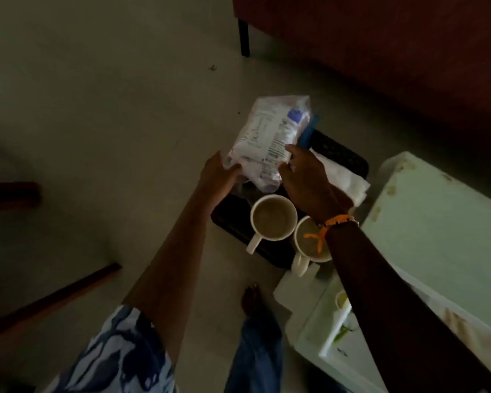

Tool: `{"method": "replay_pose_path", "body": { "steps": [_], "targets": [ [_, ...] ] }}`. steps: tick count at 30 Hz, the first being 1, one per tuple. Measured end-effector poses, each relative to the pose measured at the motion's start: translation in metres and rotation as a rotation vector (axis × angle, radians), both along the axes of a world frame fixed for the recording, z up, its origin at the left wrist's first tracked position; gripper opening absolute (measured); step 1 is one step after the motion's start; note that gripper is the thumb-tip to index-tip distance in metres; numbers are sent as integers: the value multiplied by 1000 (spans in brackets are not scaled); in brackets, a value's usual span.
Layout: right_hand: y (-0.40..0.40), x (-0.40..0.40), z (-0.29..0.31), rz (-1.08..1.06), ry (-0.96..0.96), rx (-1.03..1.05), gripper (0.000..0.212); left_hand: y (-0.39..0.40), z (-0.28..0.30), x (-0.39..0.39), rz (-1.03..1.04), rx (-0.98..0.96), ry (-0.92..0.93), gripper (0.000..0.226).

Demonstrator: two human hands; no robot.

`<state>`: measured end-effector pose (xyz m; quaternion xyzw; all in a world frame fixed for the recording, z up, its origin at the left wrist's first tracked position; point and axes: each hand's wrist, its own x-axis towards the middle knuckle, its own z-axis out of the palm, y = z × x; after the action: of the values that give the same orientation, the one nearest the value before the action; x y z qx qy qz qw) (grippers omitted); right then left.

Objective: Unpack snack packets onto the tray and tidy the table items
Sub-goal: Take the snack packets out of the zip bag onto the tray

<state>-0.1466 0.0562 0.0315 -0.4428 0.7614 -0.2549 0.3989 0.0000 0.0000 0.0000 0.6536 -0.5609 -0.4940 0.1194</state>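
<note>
A white and purple snack packet (pixel 270 137) is held up above a black tray (pixel 233 222). My left hand (pixel 219 174) grips its lower left corner. My right hand (pixel 306 180), with an orange band at the wrist, holds the packet's right edge together with a thin blue item (pixel 309 131). Two white mugs with a brownish drink stand on the tray's near side, one mug (pixel 272 217) in full view and the other mug (pixel 306 245) partly hidden by my right wrist. A white folded cloth or paper (pixel 349 180) lies on the tray's right side.
A pale green table or box (pixel 442 222) stands at the right, with white containers (pixel 309 313) below it. A dark red sofa (pixel 380 46) with a black leg fills the upper right. Wooden furniture legs (pixel 57 296) lie at the left. My bare foot (pixel 253 299) is on the light floor.
</note>
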Motion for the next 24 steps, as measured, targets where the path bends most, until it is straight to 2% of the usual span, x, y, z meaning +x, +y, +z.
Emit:
{"method": "replay_pose_path", "body": {
  "steps": [2, 4, 8, 12, 15, 17, 19, 22, 24],
  "targets": [
    [-16, 0, -8, 18, -33, 122, 49, -12, -10, 0, -48, 164, 97, 37],
    [-22, 0, -14, 13, -118, 178, 57, -17, -16, 1, -16, 238, 90, 45],
    [-21, 4, -25, -6, -179, 183, 66, -24, -17, -1, 114, 260, 67, 43],
    [-25, 1, -20, -106, -251, 155, 68, -26, -2, -6, 177, 251, 196, 50],
    [-27, -3, -11, -109, -247, 135, 64, -23, 15, -6, 248, 223, 385, 48],
    [-27, -4, -3, -93, -239, 109, 58, -22, 23, -7, 283, 189, 445, 43],
    [-27, -4, 3, -100, -207, 80, 50, -22, 30, -9, 272, 97, 402, 36],
    [-22, -6, 18, -126, -202, 48, 42, -22, 44, -15, 141, -155, 214, 31],
    [-14, -7, 36, -162, -314, 21, 37, -13, 59, -20, 40, -335, 90, 24]
  ]
}}
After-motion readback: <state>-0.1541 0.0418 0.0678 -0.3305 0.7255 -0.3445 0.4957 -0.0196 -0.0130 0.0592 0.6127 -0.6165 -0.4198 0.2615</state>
